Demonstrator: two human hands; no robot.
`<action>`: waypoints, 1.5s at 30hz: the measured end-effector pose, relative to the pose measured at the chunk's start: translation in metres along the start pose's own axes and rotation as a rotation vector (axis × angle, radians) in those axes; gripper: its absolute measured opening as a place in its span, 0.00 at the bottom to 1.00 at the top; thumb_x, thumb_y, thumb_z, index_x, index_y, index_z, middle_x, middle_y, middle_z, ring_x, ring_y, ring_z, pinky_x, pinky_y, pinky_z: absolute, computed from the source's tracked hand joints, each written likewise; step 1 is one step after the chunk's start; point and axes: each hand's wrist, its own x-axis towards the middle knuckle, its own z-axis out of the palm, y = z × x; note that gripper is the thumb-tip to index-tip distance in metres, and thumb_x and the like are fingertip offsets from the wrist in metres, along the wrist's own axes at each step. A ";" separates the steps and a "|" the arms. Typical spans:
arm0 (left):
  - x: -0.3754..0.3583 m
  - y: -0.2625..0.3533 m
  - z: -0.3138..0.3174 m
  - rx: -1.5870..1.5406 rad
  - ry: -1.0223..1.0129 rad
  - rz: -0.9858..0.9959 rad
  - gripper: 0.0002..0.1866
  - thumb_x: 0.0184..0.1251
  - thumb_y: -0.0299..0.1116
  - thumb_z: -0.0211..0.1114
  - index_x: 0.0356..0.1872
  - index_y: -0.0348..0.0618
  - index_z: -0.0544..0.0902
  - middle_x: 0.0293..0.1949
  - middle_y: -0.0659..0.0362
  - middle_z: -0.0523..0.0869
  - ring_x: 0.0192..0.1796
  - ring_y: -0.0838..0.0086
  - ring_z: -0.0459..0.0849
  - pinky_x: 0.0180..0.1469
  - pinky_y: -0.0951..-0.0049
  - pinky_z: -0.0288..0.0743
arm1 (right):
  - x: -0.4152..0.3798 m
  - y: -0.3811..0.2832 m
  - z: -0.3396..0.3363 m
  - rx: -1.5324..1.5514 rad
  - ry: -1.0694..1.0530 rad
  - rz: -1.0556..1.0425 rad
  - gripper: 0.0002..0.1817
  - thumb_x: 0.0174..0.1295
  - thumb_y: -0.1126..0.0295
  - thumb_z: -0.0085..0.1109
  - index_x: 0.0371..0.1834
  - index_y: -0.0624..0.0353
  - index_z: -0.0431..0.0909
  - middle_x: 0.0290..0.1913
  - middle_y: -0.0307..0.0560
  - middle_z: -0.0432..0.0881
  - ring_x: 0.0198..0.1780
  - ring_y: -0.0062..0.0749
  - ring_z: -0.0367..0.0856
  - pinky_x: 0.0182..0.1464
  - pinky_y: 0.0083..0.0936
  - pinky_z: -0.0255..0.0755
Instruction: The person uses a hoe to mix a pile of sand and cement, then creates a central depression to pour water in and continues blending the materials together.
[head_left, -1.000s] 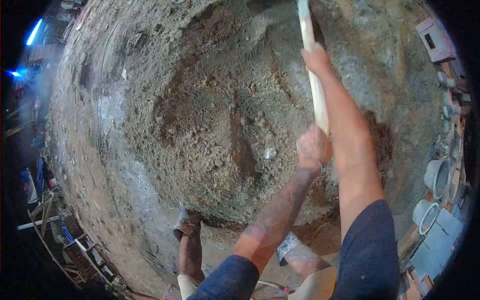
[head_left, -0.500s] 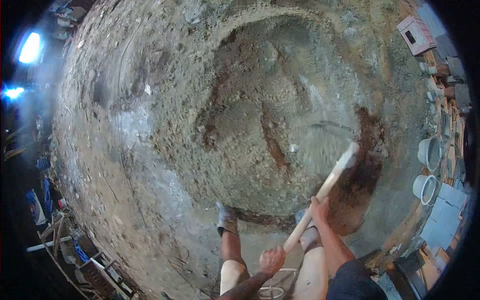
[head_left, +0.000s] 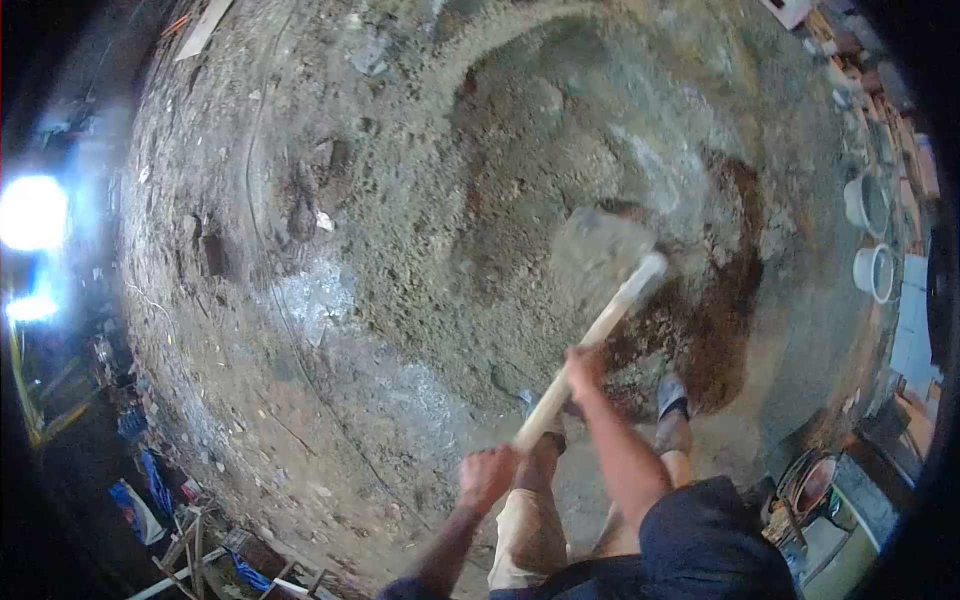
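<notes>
A hoe-like tool with a pale wooden handle (head_left: pixel 565 392) runs from lower left to upper right. Its wide blade (head_left: pixel 598 250), coated in grey, lies over the mound of wet grey-brown mix (head_left: pixel 520 170). Around the handle's lower end my left hand (head_left: pixel 489 477) is closed. Farther up the handle, my right hand (head_left: pixel 583 368) grips it too. Reddish-brown material (head_left: pixel 735 300) lies to the right of the blade. Both my feet stand at the near edge of the mix, the right shoe (head_left: pixel 673 395) beside the reddish patch.
Two pale buckets (head_left: pixel 874 273) stand at the right, near bricks and boards. A thin cable (head_left: pixel 262 235) crosses the ground on the left. Bright lamps (head_left: pixel 32 213) shine at the far left. Scrap wood (head_left: pixel 190 560) lies at the lower left.
The blade and both hands have moved left and the blade slightly up in view. My feet and the ground around have shifted as my body and view turned.
</notes>
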 end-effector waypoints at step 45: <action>-0.056 0.057 0.101 -0.099 0.002 0.037 0.17 0.52 0.46 0.59 0.36 0.45 0.75 0.27 0.50 0.83 0.31 0.53 0.82 0.32 0.54 0.75 | -0.040 0.032 -0.100 0.098 -0.315 0.160 0.22 0.48 0.59 0.62 0.36 0.69 0.72 0.31 0.55 0.79 0.36 0.45 0.80 0.37 0.35 0.73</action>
